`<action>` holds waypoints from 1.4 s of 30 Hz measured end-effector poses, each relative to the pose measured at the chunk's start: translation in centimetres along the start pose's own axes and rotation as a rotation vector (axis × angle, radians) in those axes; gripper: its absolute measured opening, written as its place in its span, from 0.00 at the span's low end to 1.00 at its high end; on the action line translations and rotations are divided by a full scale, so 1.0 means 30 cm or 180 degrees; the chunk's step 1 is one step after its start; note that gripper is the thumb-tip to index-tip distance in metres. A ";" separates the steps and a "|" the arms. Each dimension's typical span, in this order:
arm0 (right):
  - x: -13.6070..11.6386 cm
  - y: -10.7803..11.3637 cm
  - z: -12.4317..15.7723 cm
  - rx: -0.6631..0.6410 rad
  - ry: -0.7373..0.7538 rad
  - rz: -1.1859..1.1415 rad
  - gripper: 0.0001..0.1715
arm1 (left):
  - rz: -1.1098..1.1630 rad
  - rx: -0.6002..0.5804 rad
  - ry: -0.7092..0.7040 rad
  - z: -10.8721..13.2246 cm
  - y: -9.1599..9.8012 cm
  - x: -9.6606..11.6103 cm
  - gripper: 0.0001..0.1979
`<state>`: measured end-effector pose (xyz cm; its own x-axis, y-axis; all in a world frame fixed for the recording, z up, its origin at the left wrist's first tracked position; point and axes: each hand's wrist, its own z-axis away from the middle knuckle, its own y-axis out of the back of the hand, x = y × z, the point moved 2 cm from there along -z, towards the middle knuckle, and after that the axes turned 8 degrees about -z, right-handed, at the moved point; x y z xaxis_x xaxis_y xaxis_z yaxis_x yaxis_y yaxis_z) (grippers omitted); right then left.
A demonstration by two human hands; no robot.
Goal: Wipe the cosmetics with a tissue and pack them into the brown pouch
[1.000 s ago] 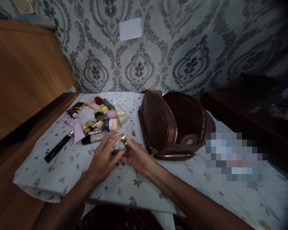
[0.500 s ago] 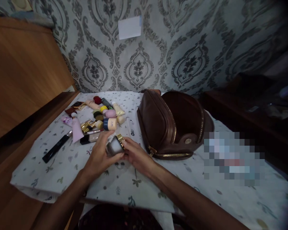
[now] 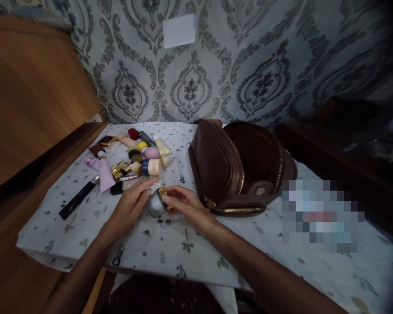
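My right hand (image 3: 186, 207) grips a round, greyish glass bottle with a gold cap (image 3: 156, 206), its fingers and thumb around the gold end. The bottle is tilted just above the patterned cloth. My left hand (image 3: 132, 205) is beside it, fingers pressed together on a crumpled white tissue (image 3: 155, 187) that lies against the bottle's upper side. Behind the left hand lies a black-capped tube of foundation (image 3: 118, 188), partly hidden by the fingers. A jar with a dark blue lid (image 3: 150, 167) is just beyond the tissue.
An open brown leather bag (image 3: 216, 161) stands at the right. Several cosmetics are heaped at the left, among them a pink tube (image 3: 106, 174), gold lipsticks (image 3: 120, 170) and a black brush (image 3: 77, 201). A blurred-out item (image 3: 321, 216) lies far right. Wooden furniture (image 3: 29, 74) borders the left.
My left hand has let go of the bottle's body and drawn slightly up and left with the tissue. My right hand keeps the bottle, now turned a little.
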<state>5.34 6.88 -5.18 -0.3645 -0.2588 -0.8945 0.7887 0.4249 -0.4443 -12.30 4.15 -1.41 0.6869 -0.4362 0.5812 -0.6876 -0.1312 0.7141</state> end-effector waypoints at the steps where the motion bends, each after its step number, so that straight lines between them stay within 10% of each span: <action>1: 0.000 -0.001 0.000 0.0028 -0.0019 0.0005 0.22 | -0.0028 0.0060 0.0120 0.001 0.000 -0.003 0.17; 7: 0.011 0.003 -0.004 0.0231 -0.0020 -0.0059 0.21 | 0.0032 0.0305 0.0490 0.009 -0.003 -0.003 0.13; 42: 0.023 0.000 -0.013 0.0547 0.0041 -0.1308 0.21 | -0.1595 0.0834 -0.1732 0.087 -0.060 0.100 0.22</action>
<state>4.89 7.05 -5.83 -0.6700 -0.3648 -0.6465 0.6477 0.1384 -0.7493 -9.61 0.75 -1.96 0.7647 -0.6354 -0.1071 -0.4057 -0.6039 0.6860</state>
